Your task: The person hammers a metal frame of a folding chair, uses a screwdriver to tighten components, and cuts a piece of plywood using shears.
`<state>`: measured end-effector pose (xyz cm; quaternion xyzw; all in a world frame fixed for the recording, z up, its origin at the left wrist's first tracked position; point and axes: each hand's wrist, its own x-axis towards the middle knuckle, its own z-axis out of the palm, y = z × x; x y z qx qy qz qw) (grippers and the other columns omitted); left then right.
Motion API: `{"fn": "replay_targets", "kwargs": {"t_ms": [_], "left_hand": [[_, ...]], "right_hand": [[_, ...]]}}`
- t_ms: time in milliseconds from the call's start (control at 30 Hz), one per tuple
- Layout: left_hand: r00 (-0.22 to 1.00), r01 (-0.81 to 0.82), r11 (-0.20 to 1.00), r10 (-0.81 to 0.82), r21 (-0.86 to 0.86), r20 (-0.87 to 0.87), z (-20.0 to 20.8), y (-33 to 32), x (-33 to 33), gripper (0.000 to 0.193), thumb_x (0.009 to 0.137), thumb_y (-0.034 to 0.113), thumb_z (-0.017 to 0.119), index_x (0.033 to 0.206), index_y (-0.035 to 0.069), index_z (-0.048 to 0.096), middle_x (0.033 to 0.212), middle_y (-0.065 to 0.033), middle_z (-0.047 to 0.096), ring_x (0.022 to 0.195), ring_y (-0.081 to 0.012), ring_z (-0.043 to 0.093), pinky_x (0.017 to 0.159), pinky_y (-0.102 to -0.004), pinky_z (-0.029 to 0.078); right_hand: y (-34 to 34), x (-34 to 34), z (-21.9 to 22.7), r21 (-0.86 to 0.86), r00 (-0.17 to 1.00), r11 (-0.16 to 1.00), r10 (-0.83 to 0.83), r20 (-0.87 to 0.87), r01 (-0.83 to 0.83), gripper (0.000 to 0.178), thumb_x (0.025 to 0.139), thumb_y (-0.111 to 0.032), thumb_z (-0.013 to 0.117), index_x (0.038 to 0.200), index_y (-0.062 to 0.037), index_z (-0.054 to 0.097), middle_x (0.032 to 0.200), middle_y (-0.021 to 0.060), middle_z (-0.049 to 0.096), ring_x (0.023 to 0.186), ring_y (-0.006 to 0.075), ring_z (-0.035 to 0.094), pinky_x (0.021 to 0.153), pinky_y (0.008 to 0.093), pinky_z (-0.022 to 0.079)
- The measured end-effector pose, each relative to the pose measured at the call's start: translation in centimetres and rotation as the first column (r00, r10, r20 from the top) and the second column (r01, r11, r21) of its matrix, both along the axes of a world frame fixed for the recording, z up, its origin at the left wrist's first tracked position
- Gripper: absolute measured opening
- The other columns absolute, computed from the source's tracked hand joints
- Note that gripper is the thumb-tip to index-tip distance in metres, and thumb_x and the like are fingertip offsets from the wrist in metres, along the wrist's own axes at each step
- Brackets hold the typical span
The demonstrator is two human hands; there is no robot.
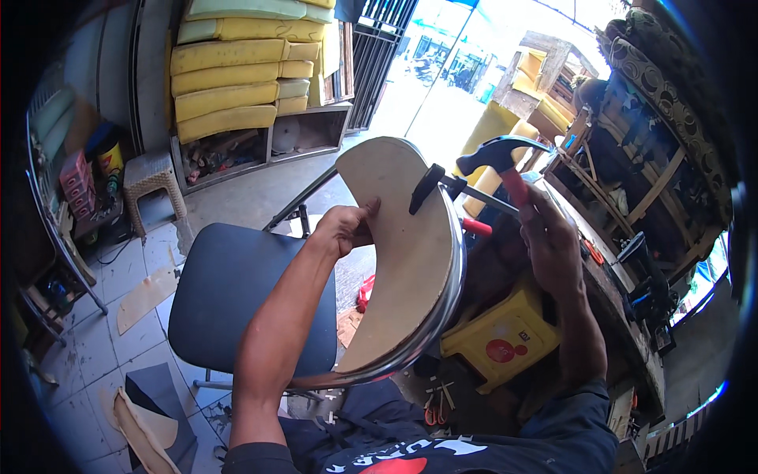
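Observation:
A curved, pale plywood panel [404, 245] lies against the chrome frame [452, 316] of a chair with a dark padded seat [237, 288]. My left hand [343, 229] is closed round the panel's inner edge, thumb on its face. A bar clamp [426, 189] with a red handle grips the upper right edge of panel and frame. In my right hand [553, 249] is a claw hammer [517, 186] with a red grip. Its dark head is raised just right of the clamp, apart from the panel.
Yellow foam cushions [229, 79] are stacked at the far left above a low shelf. A yellow plastic stool [505, 336] stands below my right arm. At right is a workbench [632, 332] with tools. Scraps [150, 300] and orange-handled scissors [434, 415] lie on the floor.

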<state>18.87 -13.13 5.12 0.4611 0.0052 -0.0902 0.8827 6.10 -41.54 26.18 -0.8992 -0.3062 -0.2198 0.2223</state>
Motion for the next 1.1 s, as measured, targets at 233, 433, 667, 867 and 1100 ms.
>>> {"fn": "replay_targets", "kwargs": {"t_ms": [233, 433, 667, 867, 1100], "left_hand": [[0.999, 0.007, 1.0, -0.007, -0.01, 0.041, 0.4, 0.0, -0.7, 0.059, 0.085, 0.042, 0.078, 0.111, -0.009, 0.065, 0.105, -0.0195, 0.073, 0.092, -0.0316, 0.074, 0.089, -0.0465, 0.06], [0.999, 0.008, 1.0, -0.008, -0.008, 0.042, 0.4, -0.4, -0.9, 0.06, 0.086, 0.041, 0.077, 0.113, -0.011, 0.064, 0.106, -0.0209, 0.072, 0.091, -0.0326, 0.074, 0.087, -0.0471, 0.061], [0.999, 0.013, 1.0, -0.014, 0.017, 0.048, -0.4, 0.1, -0.3, 0.06, 0.087, 0.041, 0.076, 0.11, -0.013, 0.065, 0.105, -0.0222, 0.072, 0.09, -0.0337, 0.074, 0.087, -0.048, 0.061], [0.999, -0.002, 1.0, 0.001, 0.025, 0.037, 0.3, -0.3, -1.1, 0.062, 0.086, 0.044, 0.076, 0.109, -0.012, 0.065, 0.104, -0.0219, 0.072, 0.089, -0.0342, 0.074, 0.086, -0.0486, 0.061], [0.996, 0.032, 0.997, -0.037, 0.063, 0.078, 0.7, 0.2, -1.5, 0.075, 0.08, 0.052, 0.078, 0.114, -0.014, 0.064, 0.112, -0.0215, 0.071, 0.103, -0.0336, 0.071, 0.098, -0.0487, 0.055]], "right_hand": [[-0.5, 2.6, 0.8, 0.129, 0.99, 0.989, -0.061, -0.126, 0.077, 0.037, 0.104, -0.019, 0.053, 0.137, -0.0024, 0.058, 0.072, 0.0062, 0.064, 0.068, 0.0113, 0.063, 0.064, 0.0318, 0.051], [1.8, 6.8, 3.1, -0.007, 0.999, 0.999, -0.047, -0.016, 0.047, 0.038, 0.103, -0.022, 0.053, 0.137, -0.0071, 0.059, 0.097, 0.0184, 0.071, 0.091, 0.0267, 0.069, 0.082, 0.039, 0.053], [2.9, 6.1, 1.7, -0.064, 0.998, 0.995, -0.07, 0.005, 0.071, 0.038, 0.103, -0.029, 0.054, 0.133, -0.0075, 0.063, 0.117, 0.0222, 0.07, 0.107, 0.0393, 0.069, 0.094, 0.0435, 0.052], [0.7, 4.5, 1.9, 0.11, 0.999, 0.994, 0.011, -0.04, -0.007, 0.036, 0.103, -0.021, 0.055, 0.134, -0.0049, 0.062, 0.116, 0.02, 0.071, 0.103, 0.0276, 0.071, 0.088, 0.0367, 0.054], [-0.7, 1.0, 2.3, -0.087, 0.999, 0.996, -0.03, -0.039, 0.027, 0.036, 0.102, -0.023, 0.057, 0.133, -0.0036, 0.063, 0.102, 0.0183, 0.074, 0.085, 0.0198, 0.071, 0.076, 0.0339, 0.054]]}}
